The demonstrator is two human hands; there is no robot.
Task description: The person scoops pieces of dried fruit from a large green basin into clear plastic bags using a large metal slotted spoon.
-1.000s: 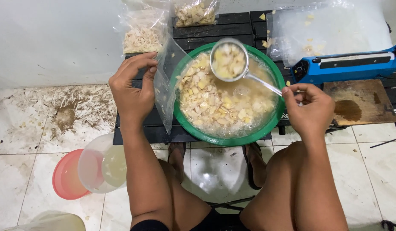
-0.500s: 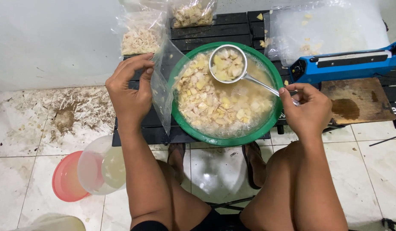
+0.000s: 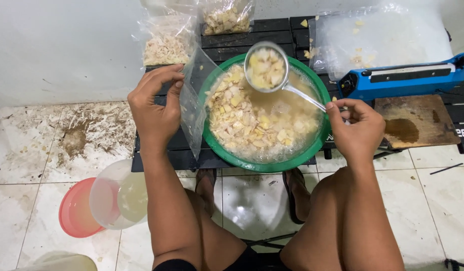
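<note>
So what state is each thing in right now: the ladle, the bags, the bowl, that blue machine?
Ladle: full of pale chunks, held above the bowl by the right hand.
Clear bag: empty, held at the bowl's edge by the left hand.
Green bowl: filled with chunks in cloudy liquid.
Two bags at the back: filled.
Blue sealer: arm down.
Clear jar on the floor: lying on its side.
</note>
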